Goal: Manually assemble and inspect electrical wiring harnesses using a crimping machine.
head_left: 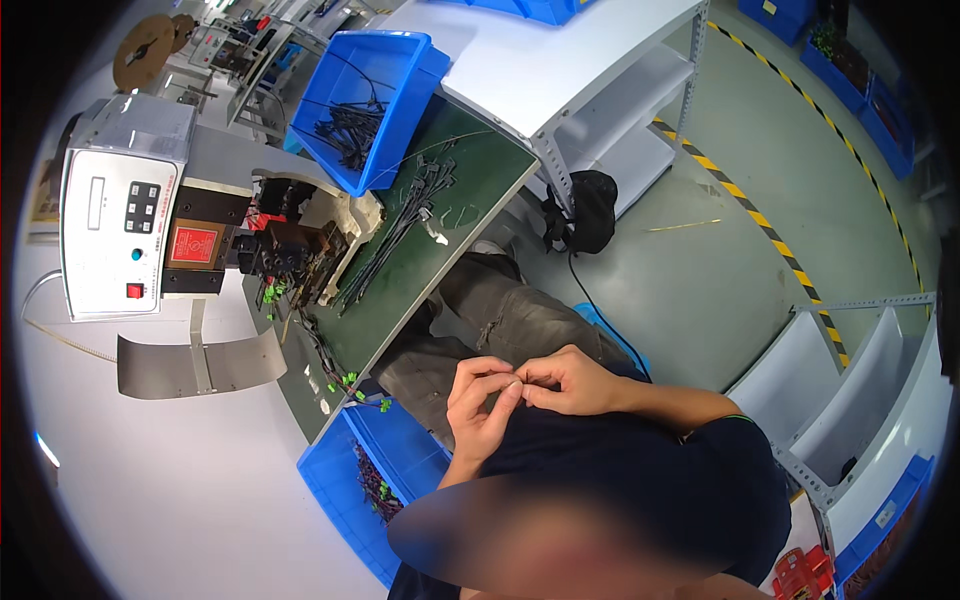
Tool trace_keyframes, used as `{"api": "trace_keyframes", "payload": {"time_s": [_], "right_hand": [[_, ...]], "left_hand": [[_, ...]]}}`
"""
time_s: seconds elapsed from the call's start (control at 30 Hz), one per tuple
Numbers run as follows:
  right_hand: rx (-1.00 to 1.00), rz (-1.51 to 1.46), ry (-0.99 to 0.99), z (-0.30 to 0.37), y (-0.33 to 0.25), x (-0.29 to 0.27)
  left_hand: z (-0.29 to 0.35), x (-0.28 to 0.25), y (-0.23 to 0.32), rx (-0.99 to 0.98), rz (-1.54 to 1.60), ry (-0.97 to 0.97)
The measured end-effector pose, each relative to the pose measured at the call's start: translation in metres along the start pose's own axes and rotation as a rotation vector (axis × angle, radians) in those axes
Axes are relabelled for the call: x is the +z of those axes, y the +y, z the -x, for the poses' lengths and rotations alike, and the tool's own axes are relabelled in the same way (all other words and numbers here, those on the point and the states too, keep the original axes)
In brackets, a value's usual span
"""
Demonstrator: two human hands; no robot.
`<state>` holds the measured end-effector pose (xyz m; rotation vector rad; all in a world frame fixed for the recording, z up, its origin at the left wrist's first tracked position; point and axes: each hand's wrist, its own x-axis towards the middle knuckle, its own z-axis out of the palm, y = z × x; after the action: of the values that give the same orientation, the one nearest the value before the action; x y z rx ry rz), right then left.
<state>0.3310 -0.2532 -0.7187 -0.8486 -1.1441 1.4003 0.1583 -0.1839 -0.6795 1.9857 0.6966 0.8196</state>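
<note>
My left hand (481,408) and my right hand (573,382) meet over my lap, their fingertips pinched together and touching. Whatever lies between the fingertips is too small or too hidden to make out. To the left stands the green-topped workbench (478,212), with a bundle of black cables (400,232) laid across it. A machine with a white control box (118,232) and a dark pressing head (290,250) sits on this bench. Thin wires with bright green ends (348,382) hang along the bench's near side.
A blue bin (405,120) of black cables rests at the bench's far end. Below the near end is another blue bin (330,470) holding dark wires. White shelving (590,110) stands beyond, with a black bag (590,212) by its post. More shelves (850,400) are at right.
</note>
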Motion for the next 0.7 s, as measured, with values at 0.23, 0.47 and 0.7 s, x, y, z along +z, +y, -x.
{"api": "trace_keyframes", "payload": {"time_s": [0.23, 0.47, 0.7], "right_hand": [[-0.044, 0.083, 0.022, -0.006, 0.004, -0.004], [-0.125, 0.11, -0.025, -0.018, 0.007, 0.004], [-0.09, 0.095, -0.008, -0.024, 0.004, 0.006]], "left_hand": [[-0.008, -0.003, -0.001, -0.008, 0.034, -0.005], [0.007, -0.015, -0.012, -0.152, 0.175, 0.083], [0.004, -0.017, -0.017, -0.183, 0.232, 0.104]]}}
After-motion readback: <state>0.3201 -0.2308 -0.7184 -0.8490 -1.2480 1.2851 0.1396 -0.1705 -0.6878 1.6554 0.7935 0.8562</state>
